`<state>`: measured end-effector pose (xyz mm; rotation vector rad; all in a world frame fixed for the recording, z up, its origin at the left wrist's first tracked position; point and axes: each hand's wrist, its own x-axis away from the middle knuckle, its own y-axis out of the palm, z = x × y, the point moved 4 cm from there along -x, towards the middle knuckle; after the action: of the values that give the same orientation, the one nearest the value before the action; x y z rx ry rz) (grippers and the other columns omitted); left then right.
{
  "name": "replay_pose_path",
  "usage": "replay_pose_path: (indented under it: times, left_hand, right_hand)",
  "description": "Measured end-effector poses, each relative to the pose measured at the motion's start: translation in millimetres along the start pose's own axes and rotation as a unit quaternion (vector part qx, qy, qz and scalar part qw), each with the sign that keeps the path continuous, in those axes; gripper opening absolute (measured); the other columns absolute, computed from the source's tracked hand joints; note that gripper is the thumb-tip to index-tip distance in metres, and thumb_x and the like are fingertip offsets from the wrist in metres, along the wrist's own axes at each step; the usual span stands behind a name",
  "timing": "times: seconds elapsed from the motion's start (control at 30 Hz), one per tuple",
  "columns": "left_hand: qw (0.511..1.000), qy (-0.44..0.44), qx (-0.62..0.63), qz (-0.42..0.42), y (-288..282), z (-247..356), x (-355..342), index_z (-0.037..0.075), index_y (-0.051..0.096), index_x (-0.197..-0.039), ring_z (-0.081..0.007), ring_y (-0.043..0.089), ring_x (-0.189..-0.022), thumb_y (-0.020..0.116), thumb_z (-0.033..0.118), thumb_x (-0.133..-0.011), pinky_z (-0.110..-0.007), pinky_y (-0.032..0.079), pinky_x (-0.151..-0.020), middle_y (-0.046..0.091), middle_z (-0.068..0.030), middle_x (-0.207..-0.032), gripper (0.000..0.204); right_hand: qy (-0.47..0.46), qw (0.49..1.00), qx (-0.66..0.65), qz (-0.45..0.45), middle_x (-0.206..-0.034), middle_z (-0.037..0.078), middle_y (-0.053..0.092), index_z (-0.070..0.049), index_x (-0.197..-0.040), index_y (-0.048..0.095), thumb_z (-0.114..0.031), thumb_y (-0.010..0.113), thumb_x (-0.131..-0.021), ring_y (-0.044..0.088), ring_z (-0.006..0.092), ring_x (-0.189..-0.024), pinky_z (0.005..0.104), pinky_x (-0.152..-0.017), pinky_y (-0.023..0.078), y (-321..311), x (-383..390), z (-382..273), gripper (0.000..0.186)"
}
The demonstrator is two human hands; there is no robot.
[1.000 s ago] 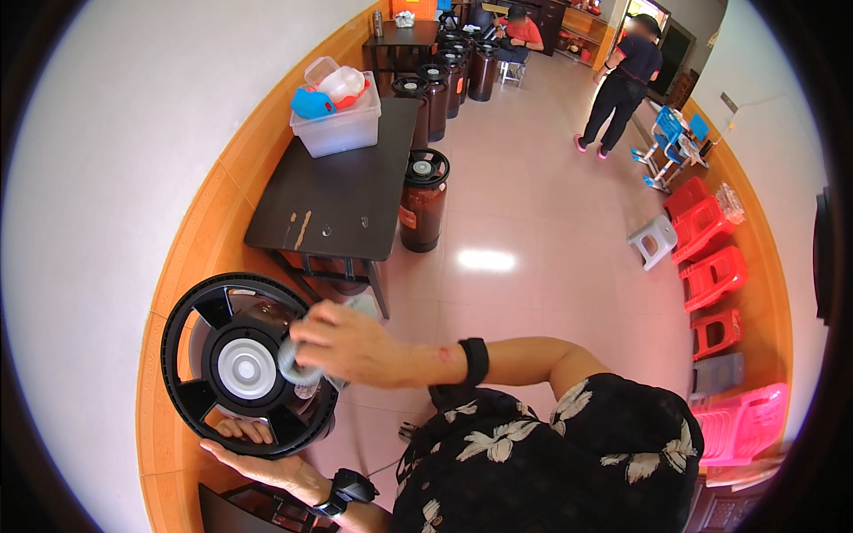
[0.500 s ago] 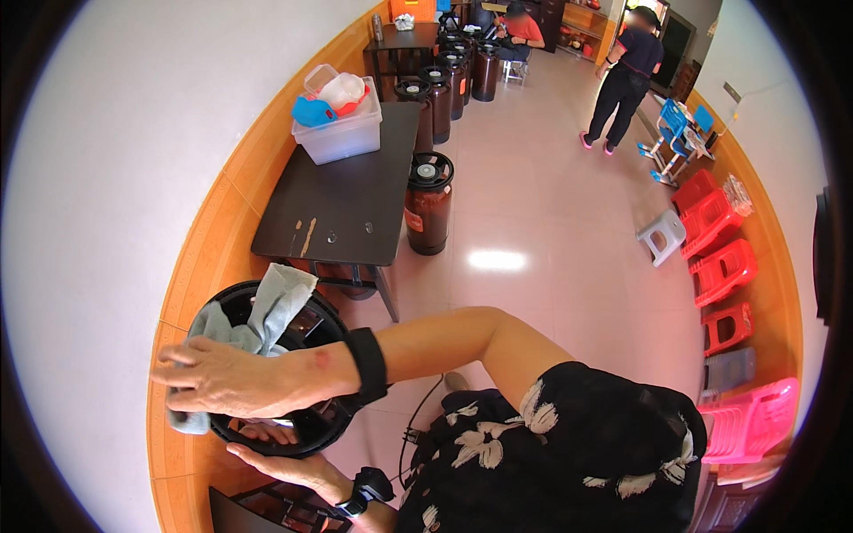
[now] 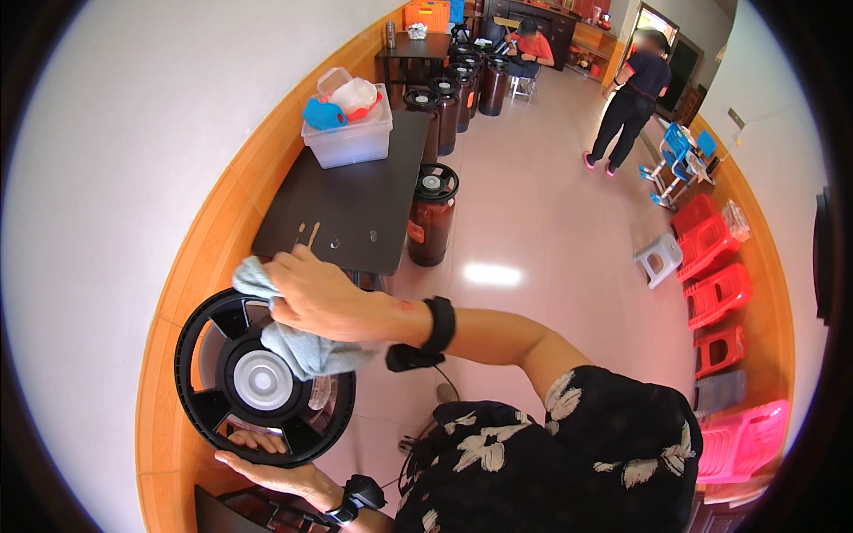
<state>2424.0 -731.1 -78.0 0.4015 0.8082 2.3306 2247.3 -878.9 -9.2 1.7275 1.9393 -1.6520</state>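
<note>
The keg (image 3: 233,391) is at the near left of the room, close beside the wooden wall panelling (image 3: 169,417) and just on the near side of the dark tabletop (image 3: 364,191); from where I stand, its base is out of sight. Its top faces upward, showing a black ring (image 3: 184,382) with broad spokes around a pale round cap (image 3: 262,380). The right hand (image 3: 324,298), above the far right part of the ring, is closed on a grey cloth (image 3: 311,351) that hangs in loose folds over the keg's top. The left hand (image 3: 275,475) is at the near side of the ring; fingers show in the opening there, but whether they hook the ring or are mirrored in the glossy shell cannot be told. Handling: treat the keg as rigid and bulky; its weight depends on the fill, which is not visible. The smooth shell is likely to be slippery, more so if damp. Preferred hold: the ring, between two spokes; avoid the cap. The cloth should handle as light, soft and limp; grasp it bunched.
</note>
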Motion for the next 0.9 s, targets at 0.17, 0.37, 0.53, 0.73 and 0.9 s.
replay_pose_path:
  times: [0.17, 0.37, 0.53, 0.73, 0.9]
  left_hand:
    - [1.000, 0.015, -0.001, 0.005, 15, 5, 3, 0.014, 0.046, -0.074, -0.0012, 0.019, -0.043, 0.048, 0.053, -0.095, -0.017, 0.013, -0.040, 0.025, 0.0087, -0.056, 0.045]
    - [0.996, 0.048, -0.073, 0.011, 5, 13, -18, 0.013, 0.048, -0.075, -0.0022, 0.024, -0.043, 0.048, 0.054, -0.094, -0.016, 0.016, -0.040, 0.030, 0.0067, -0.055, 0.046]
    - [0.864, 0.381, -0.323, 0.062, -17, 58, -40, 0.003, 0.054, -0.103, -0.0030, 0.031, -0.044, 0.059, 0.038, -0.093, -0.017, 0.022, -0.040, 0.045, 0.0018, -0.062, 0.037]
    - [0.645, 0.460, -0.606, -0.060, 84, 43, 42, -0.008, 0.060, -0.117, -0.0385, 0.058, -0.101, 0.063, 0.022, -0.090, -0.048, 0.045, -0.089, 0.060, -0.0273, -0.113, 0.040]
    - [0.528, 0.391, -0.724, -0.209, 116, -10, 54, -0.009, 0.059, -0.114, -0.0342, 0.054, -0.111, 0.058, 0.024, -0.093, -0.046, 0.040, -0.098, 0.060, -0.0213, -0.115, 0.039]
  right_hand:
    - [0.142, 0.976, -0.106, -0.129, -0.085, 0.014, 0.055, 0.003, -0.103, 0.052, -0.020, 0.059, -0.083, 0.053, 0.0271, -0.080, 0.0378, -0.075, 0.047, -14, 54, 23, 0.031]
    - [0.310, 0.741, -0.557, -0.213, -0.093, 0.000, 0.054, -0.002, -0.109, 0.054, -0.041, 0.057, -0.092, 0.050, 0.0089, -0.086, 0.0277, -0.073, 0.045, 11, 115, 10, 0.042]
    - [0.367, 0.645, -0.628, -0.234, -0.098, -0.003, 0.054, -0.006, -0.116, 0.052, -0.046, 0.057, -0.093, 0.049, 0.0068, -0.089, 0.0244, -0.076, 0.044, 20, 118, -11, 0.047]
    - [0.352, 0.603, -0.693, -0.180, -0.117, 0.001, 0.051, -0.003, -0.136, 0.038, -0.027, 0.057, -0.096, 0.045, 0.0101, -0.109, 0.0280, -0.095, 0.039, 62, 131, -19, 0.050]
    - [0.306, 0.603, -0.718, -0.165, -0.139, 0.011, 0.043, -0.001, -0.147, 0.019, -0.025, 0.054, -0.094, 0.040, 0.0181, -0.128, 0.0319, -0.106, 0.033, 48, 124, -23, 0.068]
